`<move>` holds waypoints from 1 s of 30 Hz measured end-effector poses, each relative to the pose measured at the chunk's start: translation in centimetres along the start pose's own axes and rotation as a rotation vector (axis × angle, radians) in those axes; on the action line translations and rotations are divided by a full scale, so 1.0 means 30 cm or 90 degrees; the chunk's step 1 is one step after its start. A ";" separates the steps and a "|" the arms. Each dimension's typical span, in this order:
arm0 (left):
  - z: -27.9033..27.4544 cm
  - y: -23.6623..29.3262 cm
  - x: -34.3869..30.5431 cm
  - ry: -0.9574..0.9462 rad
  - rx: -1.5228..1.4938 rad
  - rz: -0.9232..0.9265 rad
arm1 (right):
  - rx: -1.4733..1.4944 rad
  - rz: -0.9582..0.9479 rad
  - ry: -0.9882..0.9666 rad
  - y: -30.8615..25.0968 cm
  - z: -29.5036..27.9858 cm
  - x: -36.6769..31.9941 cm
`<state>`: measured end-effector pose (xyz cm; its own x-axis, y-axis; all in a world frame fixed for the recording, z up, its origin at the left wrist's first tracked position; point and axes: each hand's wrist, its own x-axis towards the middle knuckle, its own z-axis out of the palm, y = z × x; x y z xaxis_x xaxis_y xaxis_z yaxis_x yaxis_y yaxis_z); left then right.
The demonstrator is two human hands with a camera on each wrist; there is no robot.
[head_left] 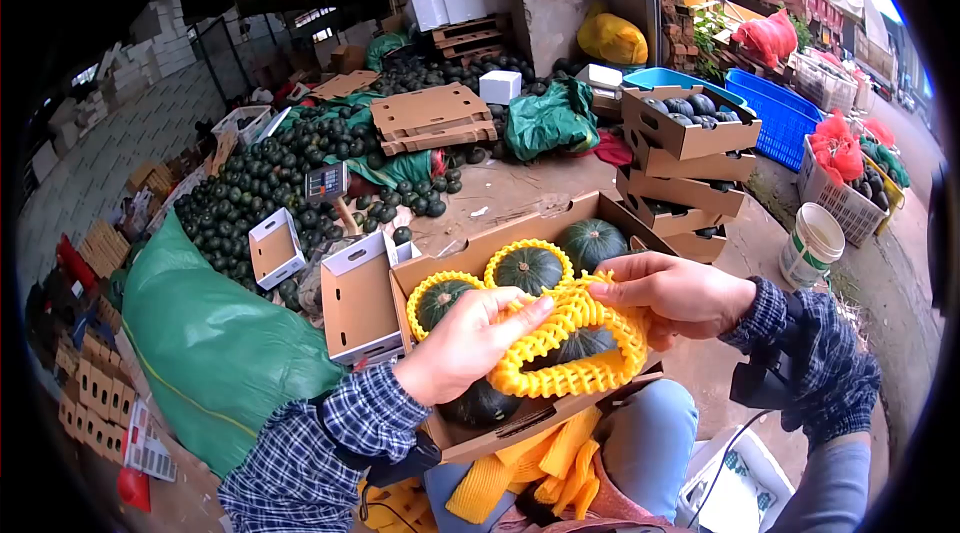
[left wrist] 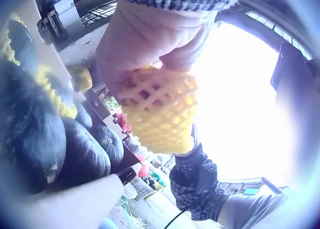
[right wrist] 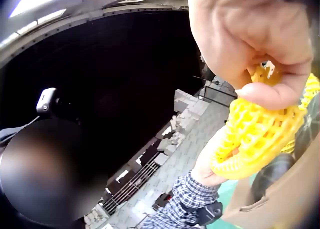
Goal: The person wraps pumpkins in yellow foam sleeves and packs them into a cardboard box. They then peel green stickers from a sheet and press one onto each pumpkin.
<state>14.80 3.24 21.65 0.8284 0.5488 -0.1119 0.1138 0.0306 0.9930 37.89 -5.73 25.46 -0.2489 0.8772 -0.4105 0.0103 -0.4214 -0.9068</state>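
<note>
Both hands hold a yellow foam net (head_left: 570, 373) over an open cardboard box (head_left: 480, 255). The left hand (head_left: 467, 338) pinches its left side between thumb and fingers; the right hand (head_left: 682, 295) grips its upper right side. In the left wrist view the net (left wrist: 162, 109) hangs below the left hand (left wrist: 150, 39); in the right wrist view the right hand (right wrist: 255, 44) pinches its top. Dark green squashes lie in the box, two at the back ringed with yellow net, one bare squash (head_left: 591, 244) at the back right.
Stacked boxes (head_left: 690, 138) with squashes stand at the right, beside blue crates (head_left: 775, 113) and a white bucket (head_left: 812, 243). A green sack (head_left: 215, 343) lies at the left, a squash pile (head_left: 240, 183) behind. More yellow nets (head_left: 480, 483) lie near the lap.
</note>
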 end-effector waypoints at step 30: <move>-0.309 -0.201 0.443 0.411 0.305 0.232 | -0.335 -0.435 0.429 0.084 -0.235 0.575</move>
<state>20.04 18.11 14.53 0.4032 0.8250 0.3959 0.2399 -0.5128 0.8243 40.44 9.97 15.42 0.2200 0.9020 0.3715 0.5233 0.2122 -0.8253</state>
